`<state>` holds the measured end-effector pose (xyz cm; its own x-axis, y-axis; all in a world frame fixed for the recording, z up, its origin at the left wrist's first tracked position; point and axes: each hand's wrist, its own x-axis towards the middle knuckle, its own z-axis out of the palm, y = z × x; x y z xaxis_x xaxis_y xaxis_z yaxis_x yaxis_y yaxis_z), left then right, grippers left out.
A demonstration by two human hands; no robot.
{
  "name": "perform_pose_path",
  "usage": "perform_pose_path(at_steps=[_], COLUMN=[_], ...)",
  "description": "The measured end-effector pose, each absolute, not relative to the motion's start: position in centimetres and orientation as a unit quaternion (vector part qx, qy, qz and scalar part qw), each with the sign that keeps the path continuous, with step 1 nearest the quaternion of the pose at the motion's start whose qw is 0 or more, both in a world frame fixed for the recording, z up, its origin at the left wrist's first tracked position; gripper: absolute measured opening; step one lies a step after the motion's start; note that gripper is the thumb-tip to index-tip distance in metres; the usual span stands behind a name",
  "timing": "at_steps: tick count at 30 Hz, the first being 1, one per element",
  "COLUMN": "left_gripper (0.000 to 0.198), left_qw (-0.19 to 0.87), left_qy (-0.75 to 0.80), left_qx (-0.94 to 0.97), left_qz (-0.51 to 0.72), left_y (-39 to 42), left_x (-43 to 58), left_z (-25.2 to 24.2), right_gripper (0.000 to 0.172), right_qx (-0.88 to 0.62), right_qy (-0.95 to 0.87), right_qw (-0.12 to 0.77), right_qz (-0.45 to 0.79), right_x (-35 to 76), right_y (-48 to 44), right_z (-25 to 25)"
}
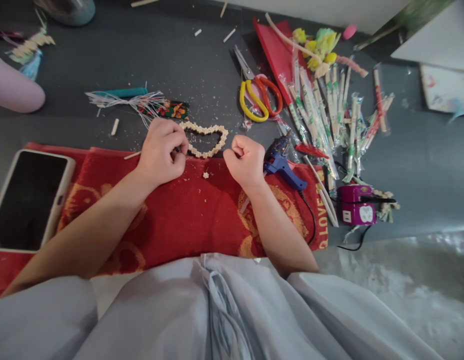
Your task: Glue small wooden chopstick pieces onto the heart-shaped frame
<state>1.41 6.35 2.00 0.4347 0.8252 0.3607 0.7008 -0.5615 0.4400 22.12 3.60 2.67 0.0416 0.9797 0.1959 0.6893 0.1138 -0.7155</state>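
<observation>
A curved outline built of small pale knobbly pieces [205, 131] lies at the far edge of the red towel [194, 210]. My left hand [165, 150] is closed at its left end, covering part of it; what the fingers pinch, if anything, is hidden. My right hand [246, 160] is curled into a loose fist just right of the outline, apart from it, and its inner side cannot be seen. Between the hands, one small pale star-like piece [205, 175] rests on the towel. Beside my right hand lies a blue glue gun [286, 167].
Scissors [254, 95] with yellow and orange handles lie beyond my right hand. Several wrapped chopsticks [322, 115] spread to the right, near a purple power adapter [356, 205]. White wires [127, 102] lie beyond my left hand; a phone-like device [29, 200] is at left.
</observation>
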Motion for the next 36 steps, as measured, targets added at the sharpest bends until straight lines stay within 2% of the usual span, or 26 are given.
perform_pose_path(at_steps=[9,16,21,30,36], left_gripper=[0.014,0.010,0.012,0.019,0.020], left_qw=[0.125,0.135,0.144,0.126,0.137], left_qy=[0.452,0.455,0.446,0.428,0.433], left_qx=[0.836,0.838,0.838,0.855,0.853], left_qz=[0.286,0.271,0.278,0.265,0.259], left_y=[6.5,6.4,6.4,6.5,6.5], left_x=[1.4,1.6,1.8,1.7,1.8], left_z=[1.7,1.7,1.0,0.1,0.1], right_gripper=[0.034,0.032,0.013,0.027,0.026], right_qx=[-0.618,-0.602,-0.584,-0.571,-0.568], right_qy=[-0.670,-0.693,-0.728,-0.771,-0.782], right_qw=[0.359,0.335,0.274,0.194,0.167], right_qz=[0.199,0.212,0.232,0.203,0.196], right_x=[22.2,21.7,21.4,21.4,21.3], right_y=[3.6,3.4,2.9,3.1,3.0], right_z=[2.5,2.7,2.8,2.6,2.7])
